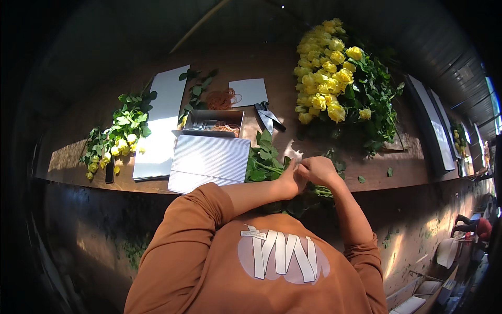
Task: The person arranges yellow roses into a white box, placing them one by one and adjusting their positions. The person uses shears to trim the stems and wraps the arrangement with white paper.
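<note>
My left hand and my right hand meet over a bunch of green leafy stems at the table's front edge. Fingers of both hands come together; whether a small thing is pinched between them cannot be told. Cut stem ends show below my right hand. The bunch's head is hidden behind a sheet of white corrugated cardboard to the left. Just beyond the hands lie black-handled shears. An open cardboard box behind the cardboard holds rubber bands and small metal items.
Many yellow roses lie piled at the back right, smaller rose bunches at the left beside a dark phone-like object. A long white board, loose rubber bands and a white card are on the wooden table. A person is far right.
</note>
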Available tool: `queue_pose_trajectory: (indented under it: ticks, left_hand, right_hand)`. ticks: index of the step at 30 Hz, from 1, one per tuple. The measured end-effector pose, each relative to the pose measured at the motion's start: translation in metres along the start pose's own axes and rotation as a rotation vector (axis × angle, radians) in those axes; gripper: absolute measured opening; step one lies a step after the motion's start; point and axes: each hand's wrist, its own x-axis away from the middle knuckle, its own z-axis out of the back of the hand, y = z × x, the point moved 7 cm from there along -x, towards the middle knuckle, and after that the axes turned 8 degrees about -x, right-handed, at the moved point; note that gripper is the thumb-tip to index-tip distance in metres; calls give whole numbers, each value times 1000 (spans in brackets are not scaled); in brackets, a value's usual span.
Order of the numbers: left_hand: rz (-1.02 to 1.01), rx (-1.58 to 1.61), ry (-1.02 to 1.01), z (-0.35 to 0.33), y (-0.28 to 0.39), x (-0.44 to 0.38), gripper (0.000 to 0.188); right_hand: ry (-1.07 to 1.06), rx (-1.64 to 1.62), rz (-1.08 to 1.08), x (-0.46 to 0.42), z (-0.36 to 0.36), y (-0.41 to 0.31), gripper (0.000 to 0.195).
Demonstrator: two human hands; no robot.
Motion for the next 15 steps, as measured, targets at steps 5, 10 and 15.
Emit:
queue_pose_trajectory:
  ticks: [5, 10, 15]
  left_hand:
    - [52, -103, -275, -8, -1, -3, 43]
    - [121, 108, -28, 72, -55, 50, 43]
    - [757, 113, 137, 84, -249, 216, 27]
  right_hand:
    - [176, 122, 50, -4, 23, -18, 20]
    - [339, -159, 39, -18, 65, -61, 12]
    - [156, -233, 555, -62, 5, -186, 8]
